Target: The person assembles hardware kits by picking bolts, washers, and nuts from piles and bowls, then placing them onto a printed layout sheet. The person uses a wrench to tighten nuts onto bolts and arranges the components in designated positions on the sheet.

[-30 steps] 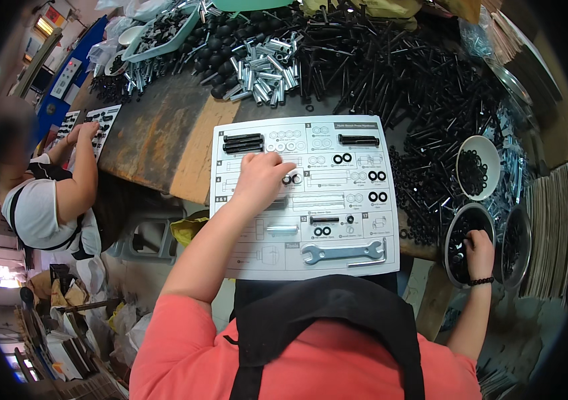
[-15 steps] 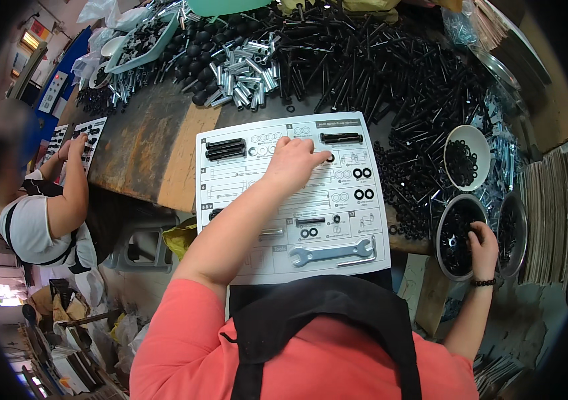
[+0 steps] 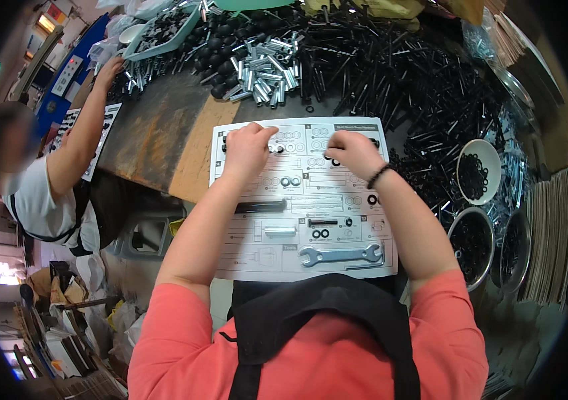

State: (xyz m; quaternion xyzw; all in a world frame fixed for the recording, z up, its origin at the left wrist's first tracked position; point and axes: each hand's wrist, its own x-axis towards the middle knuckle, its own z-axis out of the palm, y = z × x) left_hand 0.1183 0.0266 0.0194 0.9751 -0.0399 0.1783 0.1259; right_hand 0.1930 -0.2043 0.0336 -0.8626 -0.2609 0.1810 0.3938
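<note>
A printed hardware sheet (image 3: 247, 259) lies before me with parts set on its drawings. My left hand (image 3: 249, 152) rests curled over its upper left, fingertips mostly hidden, close to a black ring (image 3: 280, 149). Over the upper right, my right hand (image 3: 356, 153) is closed in a pinch just above black washers (image 3: 335, 162); whatever it holds is too small to make out. Lower down lie a silver open-end wrench (image 3: 340, 255), a hex key (image 3: 366, 267), a short black bolt (image 3: 322, 222), a silver sleeve (image 3: 279, 231) and long black bolts (image 3: 260, 207).
Heaped black bolts (image 3: 390, 67) and silver sleeves (image 3: 267, 73) cover the far table. At right stand a white bowl (image 3: 495, 163) of black rings, metal bowls (image 3: 490, 233) and stacked cardboard (image 3: 550, 230). A co-worker (image 3: 64, 167) reaches toward a tray (image 3: 164, 41) at left.
My right hand has left the metal bowl and come over the sheet. My left hand has shifted left across the sheet. The co-worker's arm has stretched toward the far tray.
</note>
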